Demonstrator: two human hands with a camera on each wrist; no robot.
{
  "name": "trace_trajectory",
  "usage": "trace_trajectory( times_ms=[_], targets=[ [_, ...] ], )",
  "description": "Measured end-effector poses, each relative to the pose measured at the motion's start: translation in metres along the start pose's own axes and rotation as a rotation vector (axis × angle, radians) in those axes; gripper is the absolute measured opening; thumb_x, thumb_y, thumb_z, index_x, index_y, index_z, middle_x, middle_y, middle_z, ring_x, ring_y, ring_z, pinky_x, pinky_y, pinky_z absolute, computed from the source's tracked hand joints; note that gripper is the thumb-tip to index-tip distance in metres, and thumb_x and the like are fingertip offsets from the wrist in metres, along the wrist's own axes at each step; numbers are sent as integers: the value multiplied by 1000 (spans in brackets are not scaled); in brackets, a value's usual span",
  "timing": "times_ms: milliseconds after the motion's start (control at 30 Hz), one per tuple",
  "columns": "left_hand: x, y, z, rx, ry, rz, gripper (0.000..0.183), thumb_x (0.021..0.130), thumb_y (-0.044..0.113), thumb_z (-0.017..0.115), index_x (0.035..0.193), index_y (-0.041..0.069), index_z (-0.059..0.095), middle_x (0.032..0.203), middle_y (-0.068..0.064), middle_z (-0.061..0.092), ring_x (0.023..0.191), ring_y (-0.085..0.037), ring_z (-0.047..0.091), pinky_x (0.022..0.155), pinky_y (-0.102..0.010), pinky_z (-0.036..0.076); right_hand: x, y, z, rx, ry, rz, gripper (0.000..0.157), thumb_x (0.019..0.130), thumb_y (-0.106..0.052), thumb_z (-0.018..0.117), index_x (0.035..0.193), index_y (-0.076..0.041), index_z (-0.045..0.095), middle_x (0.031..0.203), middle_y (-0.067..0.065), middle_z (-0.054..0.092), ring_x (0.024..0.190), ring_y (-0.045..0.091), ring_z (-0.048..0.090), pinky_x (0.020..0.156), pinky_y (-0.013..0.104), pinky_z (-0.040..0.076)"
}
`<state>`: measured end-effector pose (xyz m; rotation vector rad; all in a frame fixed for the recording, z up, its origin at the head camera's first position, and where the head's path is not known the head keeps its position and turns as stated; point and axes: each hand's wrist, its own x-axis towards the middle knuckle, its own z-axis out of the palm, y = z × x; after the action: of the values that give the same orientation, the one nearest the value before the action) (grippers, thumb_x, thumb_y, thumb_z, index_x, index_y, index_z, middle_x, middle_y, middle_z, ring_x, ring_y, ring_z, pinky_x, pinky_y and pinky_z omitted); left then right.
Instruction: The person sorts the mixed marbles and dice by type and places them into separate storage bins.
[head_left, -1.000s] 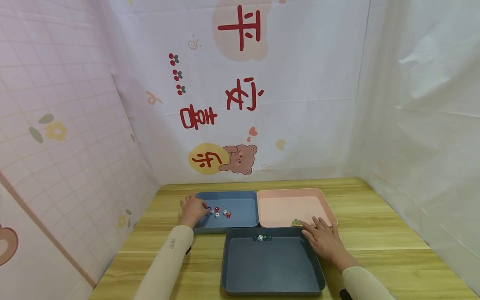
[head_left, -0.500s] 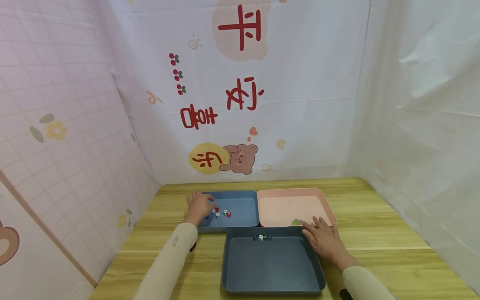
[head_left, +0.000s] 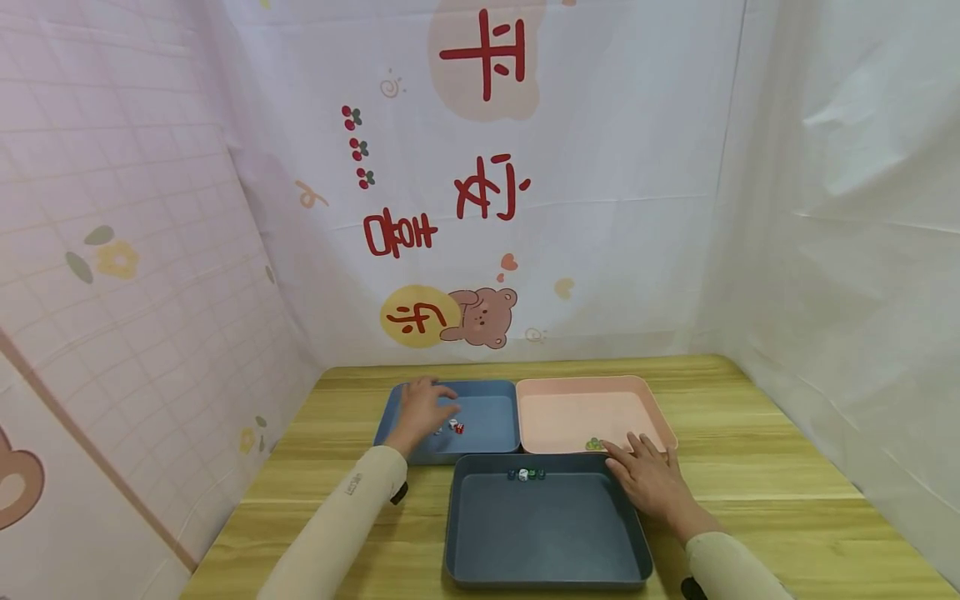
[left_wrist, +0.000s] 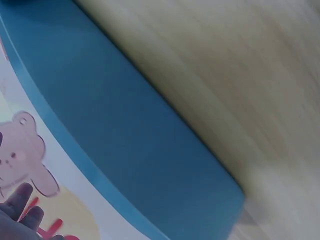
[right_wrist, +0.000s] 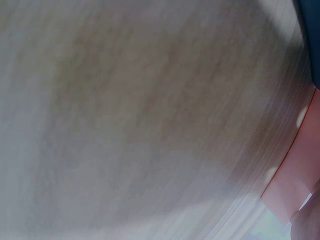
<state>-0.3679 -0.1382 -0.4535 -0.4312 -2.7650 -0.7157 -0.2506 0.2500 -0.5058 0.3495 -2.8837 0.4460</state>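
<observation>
My left hand (head_left: 422, 412) hovers over the blue tray (head_left: 487, 408), fingers spread and loosely bent, thumb pointing right. Nothing shows between its fingertips. Just right of the thumb lie a white die (head_left: 453, 423) and a red die (head_left: 460, 429); the hand hides other dice. In the left wrist view its fingers (left_wrist: 19, 199) appear beyond the tray's wall. My right hand (head_left: 651, 479) rests with extended fingers where the pink tray (head_left: 585, 400) meets the dark tray (head_left: 551, 533). Beside its fingertips, small green pieces (head_left: 594, 444) sit in the pink tray's near edge.
A short row of dice (head_left: 523, 475), green, white and dark, lines the far edge of the dark tray. All three trays stand close together on a wooden table (head_left: 765, 475). Printed cloth (head_left: 615, 208) hangs behind and at both sides.
The left hand has moved right across the blue tray, from its left side toward the middle, and its fingers have spread. It now covers dice seen earlier. The right hand stays put.
</observation>
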Motion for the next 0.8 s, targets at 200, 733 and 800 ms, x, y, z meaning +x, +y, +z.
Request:
trace_trajectory(
  times_ms=[200, 733, 800],
  targets=[
    [-2, 19, 5, -28, -52, 39, 21, 89, 32, 76, 105, 18, 77, 143, -15, 49, 137, -40, 36, 114, -63, 16, 0, 1, -2, 4, -7, 0, 44, 106, -36, 46, 141, -13, 57, 147, 29, 43, 137, 52, 33, 104, 77, 13],
    [-29, 66, 35, -71, -315, 246, 21, 86, 33, 79, 103, 20, 79, 147, -14, 46, 142, -36, 29, 114, -61, 18, 0, 1, 0, -7, -13, 5, 45, 106, -38, 45, 141, -13, 57, 147, 29, 43, 137, 51, 33, 104, 77, 13],
    [-33, 70, 38, -21, -325, 289, 20, 85, 33, 79, 101, 22, 79, 146, -13, 48, 142, -35, 30, 114, -61, 18, 0, 1, 0, -5, -12, 3, 45, 106, -38, 45, 141, -13, 57, 147, 29, 43, 137, 51, 33, 104, 77, 13]
  ],
)
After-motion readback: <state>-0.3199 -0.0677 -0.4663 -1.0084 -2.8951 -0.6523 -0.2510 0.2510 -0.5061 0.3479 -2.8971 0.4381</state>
